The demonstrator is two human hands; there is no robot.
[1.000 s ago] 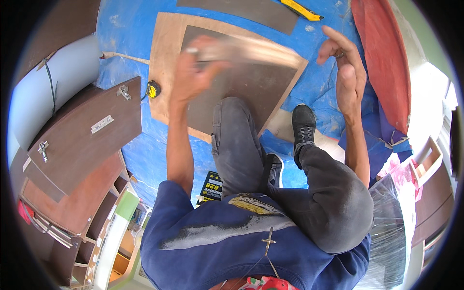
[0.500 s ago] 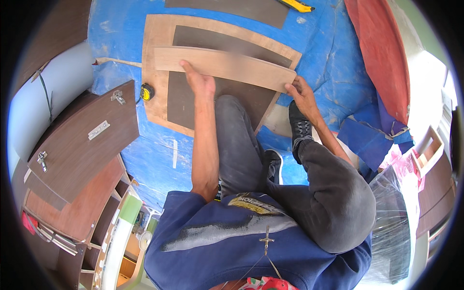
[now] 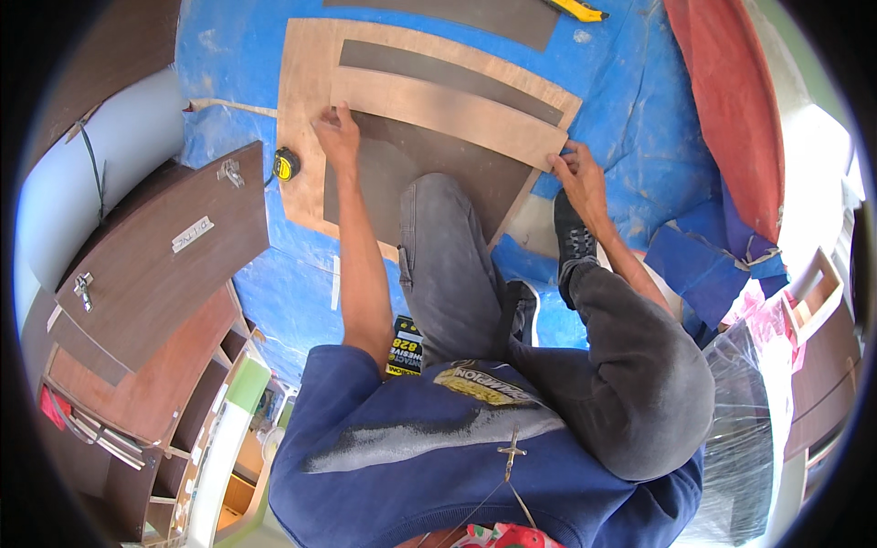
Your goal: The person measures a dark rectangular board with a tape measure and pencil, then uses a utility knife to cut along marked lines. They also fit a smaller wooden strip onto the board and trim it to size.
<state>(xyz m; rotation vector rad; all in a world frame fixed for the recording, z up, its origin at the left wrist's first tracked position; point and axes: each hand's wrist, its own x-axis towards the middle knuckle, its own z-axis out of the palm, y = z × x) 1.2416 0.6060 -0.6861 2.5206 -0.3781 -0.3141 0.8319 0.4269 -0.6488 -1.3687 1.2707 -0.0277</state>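
A long light-brown wooden strip (image 3: 448, 114) lies flat across a larger plywood board (image 3: 301, 110) with dark grey laminate patches. My left hand (image 3: 336, 135) presses on the strip's left end, fingers curled at its edge. My right hand (image 3: 577, 175) grips the strip's right end at the board's corner. I crouch over the board, my knee and black shoe (image 3: 574, 247) resting beside it on a blue tarp (image 3: 621, 82).
A yellow tape measure (image 3: 287, 164) lies left of the board. Dark wooden cabinet doors with hinges (image 3: 155, 256) stand at the left, a red sheet (image 3: 731, 100) at the upper right, a yellow utility knife (image 3: 577, 9) at the top, a black-and-yellow can (image 3: 404, 345) by my leg.
The strip went from being held up and tilted to lying flat on the board, further from me. Both hands followed it down and now rest at its two ends.
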